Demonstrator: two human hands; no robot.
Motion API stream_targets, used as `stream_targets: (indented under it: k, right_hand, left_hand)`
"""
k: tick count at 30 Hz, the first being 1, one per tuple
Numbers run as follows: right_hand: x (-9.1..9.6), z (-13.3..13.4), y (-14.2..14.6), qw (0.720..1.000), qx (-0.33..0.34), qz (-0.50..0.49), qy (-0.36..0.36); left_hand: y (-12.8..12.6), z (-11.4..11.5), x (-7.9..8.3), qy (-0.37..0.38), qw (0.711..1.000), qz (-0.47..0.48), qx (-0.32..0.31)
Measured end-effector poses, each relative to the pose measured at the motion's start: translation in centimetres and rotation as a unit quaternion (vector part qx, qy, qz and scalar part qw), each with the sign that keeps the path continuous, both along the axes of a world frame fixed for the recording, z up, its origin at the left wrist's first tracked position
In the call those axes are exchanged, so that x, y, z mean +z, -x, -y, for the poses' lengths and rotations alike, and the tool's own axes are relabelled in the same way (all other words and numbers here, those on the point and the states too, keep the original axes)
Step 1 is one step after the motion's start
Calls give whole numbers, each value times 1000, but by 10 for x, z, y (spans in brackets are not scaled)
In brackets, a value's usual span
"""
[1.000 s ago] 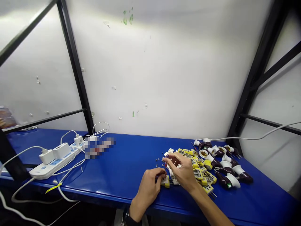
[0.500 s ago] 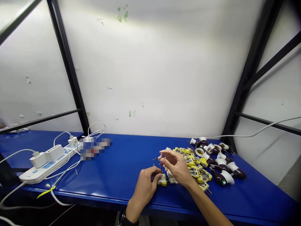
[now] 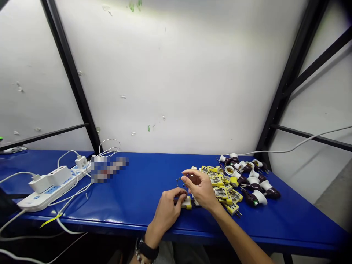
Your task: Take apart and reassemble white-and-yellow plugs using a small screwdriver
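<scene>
On the blue table, my left hand (image 3: 168, 206) is closed on a yellow-and-white plug (image 3: 188, 202). Its thumb and forefinger meet beside the tip of a thin screwdriver (image 3: 187, 189). The screwdriver stands nearly upright over the plug, its handle between the fingertips of my right hand (image 3: 202, 189). Those fingers curve round the handle and partly hide it. Whether the tip sits in a screw is too small to tell. Several small screws (image 3: 177, 180) lie just beyond my hands. A pile of open yellow-and-white plug parts (image 3: 221, 192) spreads right of my right hand.
Brown-and-white lamp holders (image 3: 258, 198) are heaped at the right. At the left lies a white power strip (image 3: 41, 200) with adapters and looping cables, beside a pixelated patch. Black metal posts (image 3: 74, 80) frame the white back wall. A yellow tie (image 3: 51, 220) hangs at the front edge.
The whole view has shifted slightly, moving the table and hands a little up and left in the picture. Both hands keep their hold on the plug and screwdriver.
</scene>
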State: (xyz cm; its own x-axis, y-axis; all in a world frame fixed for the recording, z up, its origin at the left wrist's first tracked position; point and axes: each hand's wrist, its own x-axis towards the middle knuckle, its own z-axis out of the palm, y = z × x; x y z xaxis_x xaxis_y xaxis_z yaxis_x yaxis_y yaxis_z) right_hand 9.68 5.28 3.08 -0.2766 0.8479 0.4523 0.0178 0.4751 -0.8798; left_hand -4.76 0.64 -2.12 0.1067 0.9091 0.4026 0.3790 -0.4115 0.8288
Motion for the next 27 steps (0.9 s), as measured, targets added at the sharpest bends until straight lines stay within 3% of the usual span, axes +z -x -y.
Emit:
stream_targets:
  k: [3, 9, 14, 18, 20, 24, 27]
  right_hand:
    - [1, 3, 2, 1000, -17, 11, -23]
    - [10, 4, -5, 993, 83, 78, -18]
    - [6, 4, -2, 996, 1, 78, -42]
    - [8, 8, -3, 993, 38, 95, -58]
    - [9, 10, -5, 992, 63, 100, -54]
    - [8, 11, -5, 992, 47, 107, -47]
    - [6, 12, -4, 992, 52, 106, -52]
  left_hand:
    - [0, -1, -1, 4, 1000, 10, 7]
    - [-2, -2, 0, -7, 999, 37, -5]
    - [-3, -1, 2, 9, 999, 52, 12]
    - [-2, 0, 5, -24, 999, 42, -19]
    - [-2, 0, 6, -30, 999, 32, -1]
    - [-3, -1, 4, -27, 999, 6, 47]
    - [-2, -1, 3, -41, 999, -17, 25]
